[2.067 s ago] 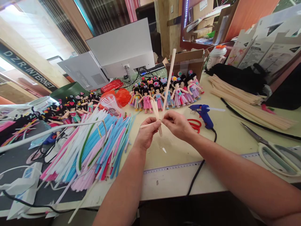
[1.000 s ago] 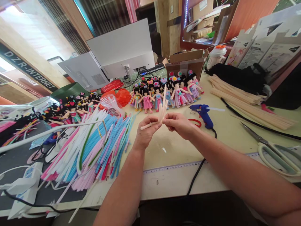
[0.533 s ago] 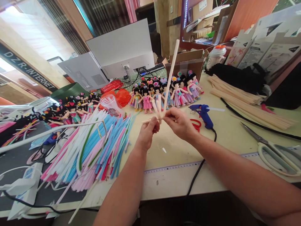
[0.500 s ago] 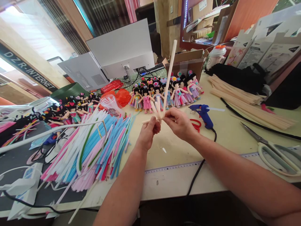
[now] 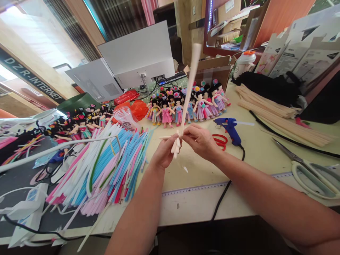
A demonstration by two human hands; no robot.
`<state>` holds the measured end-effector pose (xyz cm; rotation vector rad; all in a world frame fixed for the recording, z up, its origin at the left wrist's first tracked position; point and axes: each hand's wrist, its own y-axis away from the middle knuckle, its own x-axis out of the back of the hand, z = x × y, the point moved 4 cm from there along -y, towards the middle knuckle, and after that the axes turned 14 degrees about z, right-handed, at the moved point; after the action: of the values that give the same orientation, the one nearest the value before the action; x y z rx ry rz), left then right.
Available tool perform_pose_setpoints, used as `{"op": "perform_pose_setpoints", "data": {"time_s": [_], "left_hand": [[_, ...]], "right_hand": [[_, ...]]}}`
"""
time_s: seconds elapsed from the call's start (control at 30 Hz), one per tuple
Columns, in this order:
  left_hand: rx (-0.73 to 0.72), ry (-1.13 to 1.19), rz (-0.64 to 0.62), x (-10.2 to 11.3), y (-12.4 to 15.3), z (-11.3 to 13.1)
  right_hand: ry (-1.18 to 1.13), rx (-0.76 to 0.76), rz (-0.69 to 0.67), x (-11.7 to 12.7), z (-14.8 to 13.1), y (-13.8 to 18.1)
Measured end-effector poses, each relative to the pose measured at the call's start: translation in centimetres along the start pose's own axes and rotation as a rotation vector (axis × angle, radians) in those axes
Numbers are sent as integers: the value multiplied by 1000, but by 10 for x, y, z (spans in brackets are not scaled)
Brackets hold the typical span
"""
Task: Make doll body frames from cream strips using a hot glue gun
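My left hand (image 5: 164, 153) and my right hand (image 5: 199, 141) meet above the cream table (image 5: 255, 156), both pinching a cream pipe cleaner (image 5: 188, 92). Its long free end stands up, blurred, past the dolls toward the cardboard box. Short bent loops of the same cream stem hang down between my fingertips, and one short end pokes left. Both hands are closed on it.
A row of small dolls (image 5: 186, 103) in pink and purple dresses stands behind my hands, more dolls (image 5: 79, 122) at left. A heap of coloured pipe cleaners (image 5: 108, 166) lies left. A blue glue gun (image 5: 230, 129), red scissors (image 5: 220, 141), large scissors (image 5: 308, 170) and cream stems (image 5: 278, 117) lie right.
The short loops that fanned upward between my fingers now point down. The long end has swung, dropping at one second ago and rising again. My hands stayed in place.
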<state>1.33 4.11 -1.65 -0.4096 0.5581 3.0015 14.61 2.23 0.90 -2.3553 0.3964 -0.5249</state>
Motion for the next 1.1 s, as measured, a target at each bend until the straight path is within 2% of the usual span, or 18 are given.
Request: {"op": "perform_pose_setpoints", "data": {"time_s": [0.2,0.33,0.53,0.7,0.9,1.1], "left_hand": [[-38,34,-29,0,-2,2],[-100,-9,2,3,-5,1],[-189,-26,35,6,-8,0],[-352,-76,34,5,-7,5],[-501,-136,56,4,-4,10],[-568,-187,37,5,-5,10]], "right_hand": [[16,-8,3,-1,2,1],[10,-30,13,-2,6,0],[-64,-214,-1,-4,14,0],[-139,-372,-38,-7,21,1],[-176,-440,-88,-7,22,0],[-188,-486,-82,-7,22,-1]]}}
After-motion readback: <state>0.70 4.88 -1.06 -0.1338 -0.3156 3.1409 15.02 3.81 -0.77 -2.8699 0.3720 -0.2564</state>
